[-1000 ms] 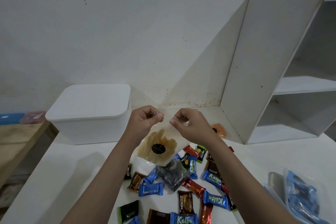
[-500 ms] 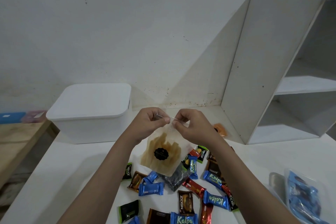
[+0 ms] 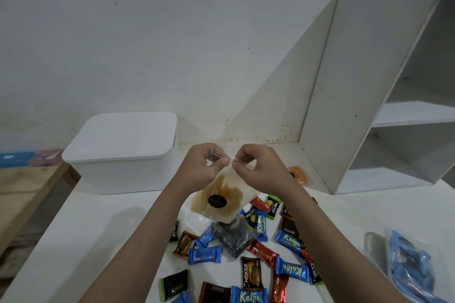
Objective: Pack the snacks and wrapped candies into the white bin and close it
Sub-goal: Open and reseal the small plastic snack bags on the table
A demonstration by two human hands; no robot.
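Overall, one white table (image 3: 98, 224) carries everything, and the white bin (image 3: 123, 155) serves as the landmark. One white shelf unit (image 3: 369, 86) stands well to the right of the bin against the wall. The single bin sits at the table's back left with its lid (image 3: 123, 135) on. Far right of the bin, at the table's near edge, lies one clear bag of blue-wrapped sweets (image 3: 408, 268).

Right of the bin, lifted above the table, hangs one clear snack pouch (image 3: 219, 202) holding pale, brown-streaked pieces and bearing one dark label too small to read. The left hand (image 3: 202, 170) and the right hand (image 3: 258, 170) each pinch its top edge between thumb and curled fingers, almost touching each other.

Nearer the viewer than the bin, below the pouch, one clear bag of dark swirl-patterned candies (image 3: 234, 236) lies among the loose wrapped snacks (image 3: 266, 253). Four blue wrappers read "Kalpa" (image 3: 293, 270); two more blue ones (image 3: 204, 254) show no readable word. At least four dark wrappers read "Nextar" (image 3: 251, 272). Three red wrappers (image 3: 262, 252) show writing too small to read. One orange packet (image 3: 298, 174) lies just beyond the right hand, near the shelf unit.
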